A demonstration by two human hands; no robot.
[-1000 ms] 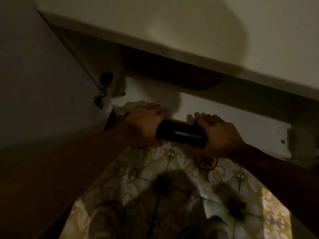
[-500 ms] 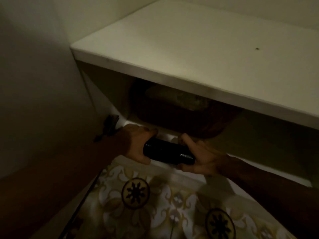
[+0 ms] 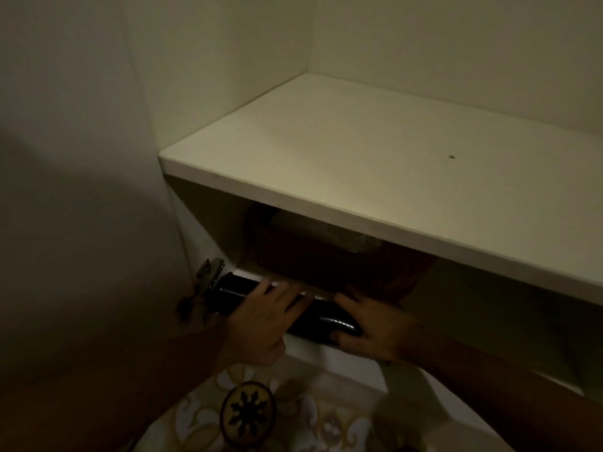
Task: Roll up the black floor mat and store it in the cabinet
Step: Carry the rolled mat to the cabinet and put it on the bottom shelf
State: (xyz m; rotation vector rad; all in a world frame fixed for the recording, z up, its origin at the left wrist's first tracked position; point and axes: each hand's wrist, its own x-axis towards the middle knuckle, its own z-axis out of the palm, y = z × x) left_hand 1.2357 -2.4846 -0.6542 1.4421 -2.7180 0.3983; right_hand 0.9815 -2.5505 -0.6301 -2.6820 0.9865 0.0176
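The black floor mat [image 3: 321, 319] is rolled into a tight glossy tube. It lies crosswise at the front lip of the cabinet's [image 3: 326, 208] lower compartment, with its left end close to the door hinge [image 3: 208, 278]. My left hand [image 3: 261, 324] lies across the roll's left half, fingers stretched over the top and thumb underneath. My right hand [image 3: 375, 331] wraps the right end, thumb in front and fingers over the top. The scene is dim.
A dark brown bulky thing [image 3: 326, 256] fills the back of the lower compartment behind the roll. The white shelf [image 3: 375, 151] above is bare apart from a small speck. The open door [image 3: 81, 223] stands at the left. Patterned floor tiles [image 3: 251, 409] lie below.
Both hands carried the roll up from over the floor to the lower compartment's lip. My left hand slid right, uncovering the roll's left end, and its fingers flattened. My view tilted upward.
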